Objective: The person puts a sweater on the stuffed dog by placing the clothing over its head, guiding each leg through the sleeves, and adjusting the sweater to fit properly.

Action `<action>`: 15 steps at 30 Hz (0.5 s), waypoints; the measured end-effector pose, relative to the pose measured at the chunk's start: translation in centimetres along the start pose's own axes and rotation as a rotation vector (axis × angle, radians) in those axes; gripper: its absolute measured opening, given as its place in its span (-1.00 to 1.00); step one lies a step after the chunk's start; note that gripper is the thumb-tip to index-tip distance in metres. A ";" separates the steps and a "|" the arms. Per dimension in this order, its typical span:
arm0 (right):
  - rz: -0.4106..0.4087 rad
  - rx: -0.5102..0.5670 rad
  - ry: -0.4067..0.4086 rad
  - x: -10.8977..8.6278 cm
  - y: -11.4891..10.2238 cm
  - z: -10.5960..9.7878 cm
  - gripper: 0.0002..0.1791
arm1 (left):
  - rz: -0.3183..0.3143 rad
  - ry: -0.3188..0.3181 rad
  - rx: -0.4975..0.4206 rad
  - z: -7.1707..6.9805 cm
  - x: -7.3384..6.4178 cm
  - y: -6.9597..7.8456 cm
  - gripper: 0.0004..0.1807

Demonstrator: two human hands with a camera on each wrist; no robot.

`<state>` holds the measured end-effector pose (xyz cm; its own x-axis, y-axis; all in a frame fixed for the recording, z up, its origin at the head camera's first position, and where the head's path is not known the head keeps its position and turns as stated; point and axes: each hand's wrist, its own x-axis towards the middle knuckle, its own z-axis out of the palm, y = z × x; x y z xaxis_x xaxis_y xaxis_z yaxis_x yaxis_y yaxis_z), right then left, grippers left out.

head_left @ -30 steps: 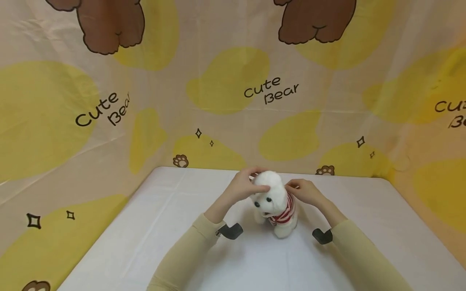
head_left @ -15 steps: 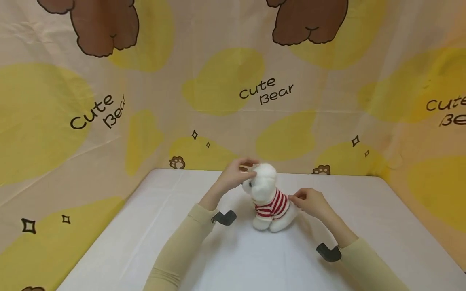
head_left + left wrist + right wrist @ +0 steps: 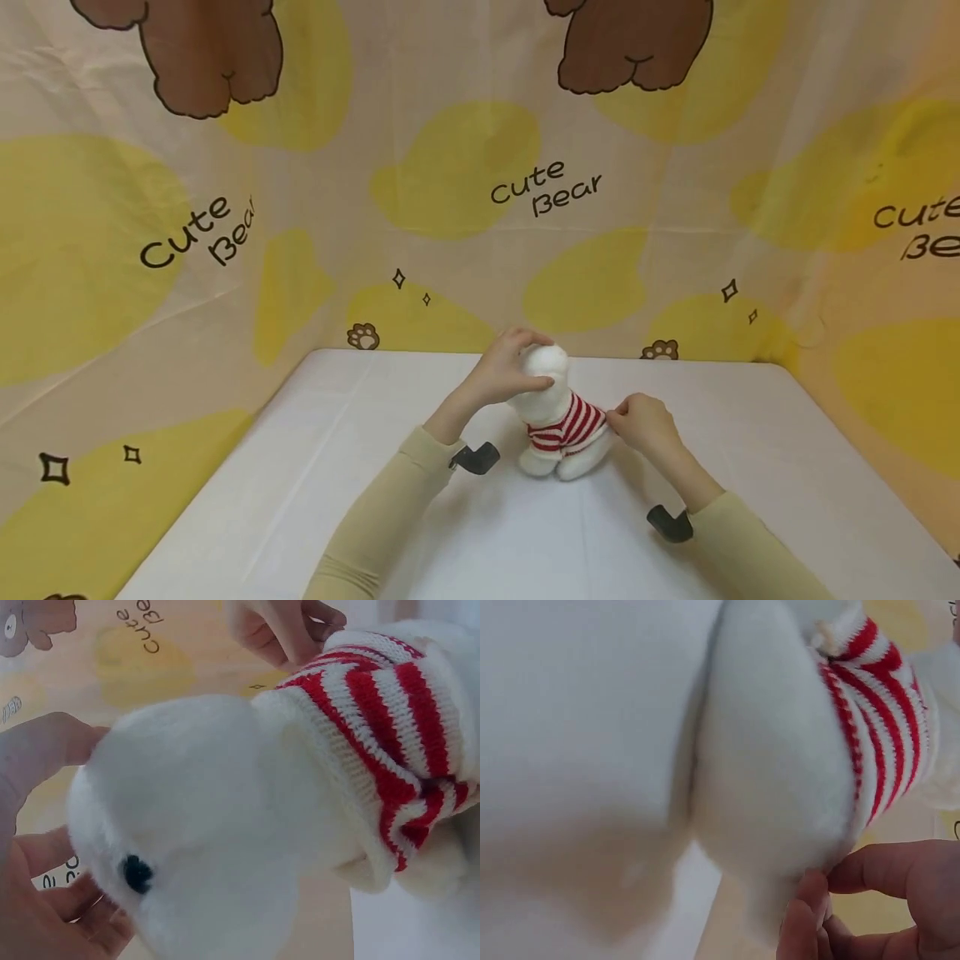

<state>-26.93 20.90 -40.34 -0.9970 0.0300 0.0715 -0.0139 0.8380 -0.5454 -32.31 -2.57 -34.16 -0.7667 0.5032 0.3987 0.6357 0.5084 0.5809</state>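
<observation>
A white plush dog (image 3: 585,458) in a red-and-white striped knit sweater (image 3: 576,423) stands on the white table, side-on with its head to the left. My left hand (image 3: 502,368) holds the head from above, thumb on the near side and fingers over the top. In the left wrist view one dark eye (image 3: 137,874) shows by those fingers. At the dog's rump, my right hand (image 3: 647,423) pinches the rear hem of the sweater between thumb and fingertips. The right wrist view shows these fingertips (image 3: 814,889) at the hem's edge, close against the white fur (image 3: 772,750).
Behind the white table (image 3: 360,433) hangs a printed cloth (image 3: 450,183) with yellow patches and brown bears, and it continues along both sides. Black wrist mounts (image 3: 477,457) stick out from the sleeves over the tabletop.
The dog has turned from facing front-left to side-on. My right hand has moved from behind its neck back to the rump hem. My left hand shifted left, then right again over the head.
</observation>
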 end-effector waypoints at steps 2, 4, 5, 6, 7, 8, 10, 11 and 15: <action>0.011 -0.009 0.011 -0.4 0.1 0.1 -0.72 | 0.005 0.004 -0.007 0.1 0.0 0.0 -0.46; 0.008 0.022 0.012 -0.7 0.0 0.3 -0.71 | 0.007 0.012 -0.015 0.2 0.0 0.0 -0.47; 0.010 0.051 0.007 -1.0 -0.1 0.4 -0.71 | 0.009 0.016 -0.021 0.3 0.0 0.0 -0.47; 0.014 0.087 0.000 -1.2 -0.2 0.5 -0.70 | 0.009 0.021 -0.023 0.3 0.0 -0.1 -0.47; 0.015 0.116 0.000 -1.5 -0.4 0.6 -0.68 | 0.010 0.026 -0.020 0.3 0.0 -0.1 -0.47; 0.010 0.143 0.002 -1.7 -0.6 0.6 -0.65 | 0.011 0.029 -0.020 0.3 -0.1 -0.2 -0.46; 0.009 0.179 0.012 -2.1 -0.9 0.8 -0.60 | 0.015 0.034 -0.021 0.3 -0.1 -0.2 -0.46; 0.011 0.188 0.017 -2.3 -1.1 0.9 -0.59 | 0.017 0.035 -0.021 0.3 -0.1 -0.2 -0.46; 0.001 0.191 0.043 -2.8 -1.3 1.1 -0.58 | 0.027 0.036 -0.026 0.3 0.0 -0.2 -0.45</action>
<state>-24.23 19.14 -40.79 -0.9929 0.0574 0.1038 -0.0309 0.7194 -0.6939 -32.39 -2.46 -34.54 -0.7523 0.4911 0.4392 0.6540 0.4762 0.5877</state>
